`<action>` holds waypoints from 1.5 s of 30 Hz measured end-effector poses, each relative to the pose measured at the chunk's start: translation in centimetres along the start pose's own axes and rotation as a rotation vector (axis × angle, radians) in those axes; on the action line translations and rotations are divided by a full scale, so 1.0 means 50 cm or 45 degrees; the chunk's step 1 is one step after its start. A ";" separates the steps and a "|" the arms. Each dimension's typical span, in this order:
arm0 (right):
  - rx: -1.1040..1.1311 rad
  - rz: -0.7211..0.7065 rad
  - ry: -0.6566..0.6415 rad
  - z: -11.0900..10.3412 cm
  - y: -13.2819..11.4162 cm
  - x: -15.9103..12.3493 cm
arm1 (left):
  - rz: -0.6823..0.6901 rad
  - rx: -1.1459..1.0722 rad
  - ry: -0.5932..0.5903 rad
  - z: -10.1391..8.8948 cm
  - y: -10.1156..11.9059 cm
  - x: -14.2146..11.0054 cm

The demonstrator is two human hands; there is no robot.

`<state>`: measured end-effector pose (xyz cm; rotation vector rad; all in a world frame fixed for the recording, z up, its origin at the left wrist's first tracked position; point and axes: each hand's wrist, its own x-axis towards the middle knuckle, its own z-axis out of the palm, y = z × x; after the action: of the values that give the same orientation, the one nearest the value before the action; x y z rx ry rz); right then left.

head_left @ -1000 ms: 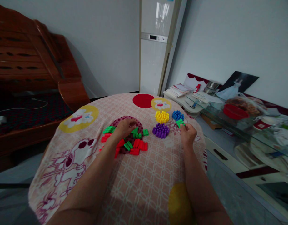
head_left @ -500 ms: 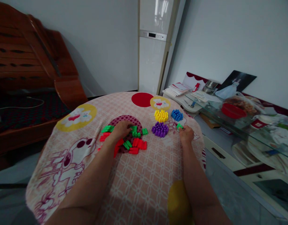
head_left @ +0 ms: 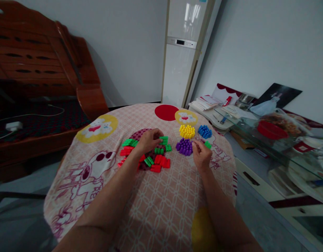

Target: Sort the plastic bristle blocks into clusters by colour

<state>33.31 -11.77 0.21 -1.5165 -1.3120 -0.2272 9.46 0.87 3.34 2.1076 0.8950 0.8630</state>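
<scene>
A loose heap of red and green plastic pegs [head_left: 155, 158] lies on the patterned tablecloth [head_left: 161, 196]. My left hand [head_left: 149, 139] rests on the heap with fingers curled, pinching a green peg [head_left: 163, 139] at its far edge. My right hand [head_left: 201, 154] hovers just right of a tidy purple peg cluster [head_left: 184, 146], fingers loosely curled, and I cannot make out anything in them. A small green peg group [head_left: 207, 144] sits just beyond this hand. Yellow pegs [head_left: 187, 131] and blue pegs [head_left: 205, 131] form two clusters further back.
A wooden bench [head_left: 40, 87] stands at the left. A tall white appliance [head_left: 184, 52] is behind the table. At the right, a glass-topped low table [head_left: 272, 136] carries papers, a red bowl [head_left: 272, 128] and clutter. The tablecloth's right edge drops to the floor.
My right hand has left the small green group and moved left, toward the purple cluster. My left hand shifted to the heap's far side onto a green peg. The camera view shifted.
</scene>
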 end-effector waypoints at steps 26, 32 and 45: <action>0.110 0.586 0.396 -0.070 0.161 0.046 | 0.041 0.349 -0.271 -0.012 0.039 -0.005; -0.321 0.610 0.458 -0.078 0.202 0.045 | 0.030 0.462 -0.427 -0.003 0.024 -0.008; -0.710 0.585 0.120 -0.092 0.193 0.037 | 0.047 0.539 -0.293 -0.002 0.024 -0.002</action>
<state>43.90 -12.58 -2.11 -2.2018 -0.8227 -0.3812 9.70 0.20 4.29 2.5294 0.9810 0.4595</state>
